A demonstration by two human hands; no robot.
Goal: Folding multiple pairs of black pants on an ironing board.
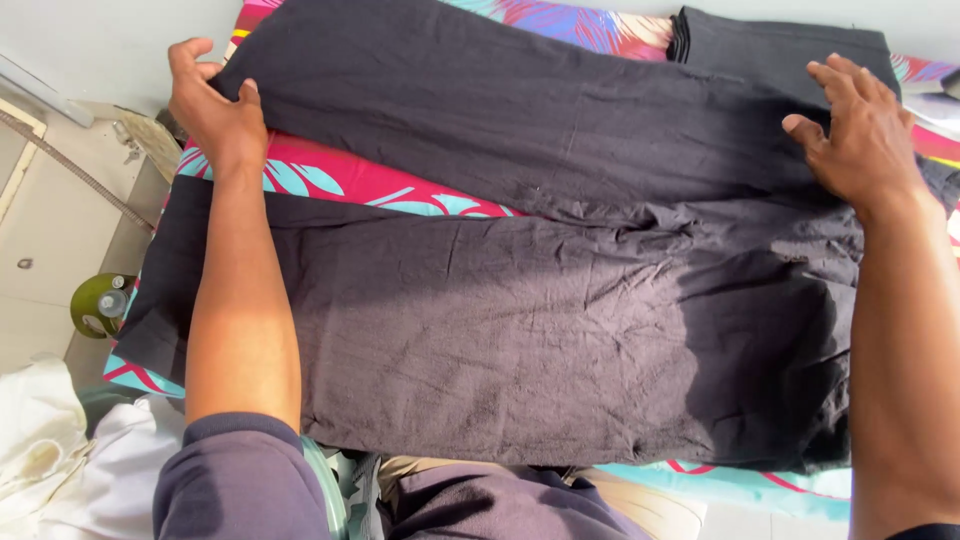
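Spread flat on bed (pixel 330 175) with bright leaf-print sheet: one pair of dark grey trousers (pixel 520 330), wrinkled, thin woven cloth, two legs running leftward, near leg wider, far leg angled up. Left hand (pixel 215 105) pinched far leg's hem, fingers curled over edge. Right hand (pixel 860 135) lay open, fingers splayed, pressing waist end. One folded dark garment (pixel 770 45) beyond, far right.

Bright leaf-patterned sheet (pixel 330 175); pale cloth (pixel 40 450); perhaps a green bottle (pixel 100 303) on the floor.

right hand (pixel 862 140): wrist cut off | green bottle (pixel 100 303): part hidden by cloth
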